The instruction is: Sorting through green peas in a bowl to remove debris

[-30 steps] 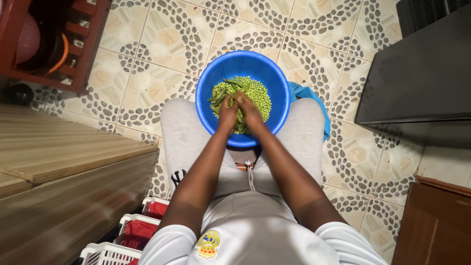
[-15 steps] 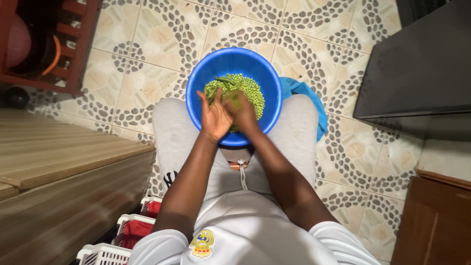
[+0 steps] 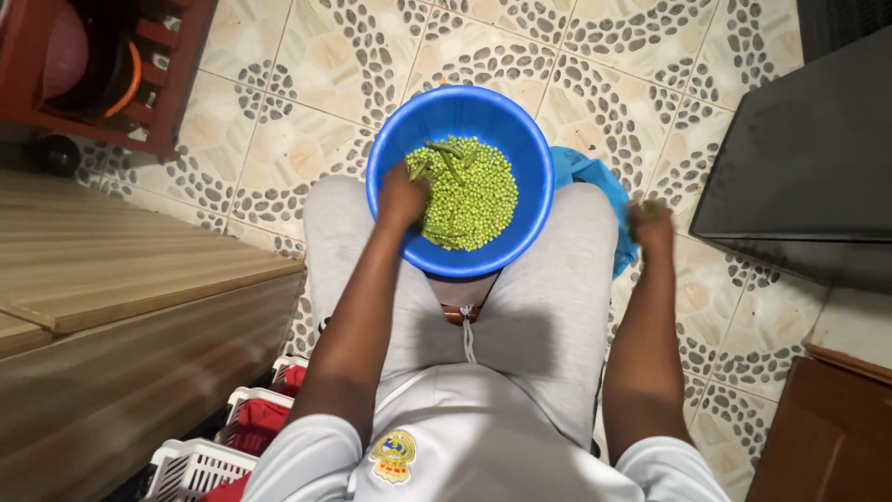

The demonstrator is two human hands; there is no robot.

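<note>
A round blue bowl [image 3: 528, 149] rests between my knees, filled with shelled green peas [image 3: 478, 195] and a few long pods [image 3: 448, 153]. My left hand [image 3: 402, 197] reaches into the bowl's left side, fingers closed on a green pod. My right hand [image 3: 649, 226] is out past my right knee, over the tiled floor, closed around a green empty pod. A blue bag [image 3: 597, 186] lies on the floor just beside that knee, partly hidden by the bowl and my leg.
A wooden bench top [image 3: 111, 279] runs along my left. White and red plastic baskets [image 3: 232, 437] sit under it near my left hip. A dark cabinet [image 3: 799, 158] stands at right, a brown one [image 3: 827, 428] at lower right, a red shelf [image 3: 102, 65] at top left.
Both hands were together over the peas. My right hand has swung out to the right, past the knee, carrying a pod, while my left hand stays in the bowl.
</note>
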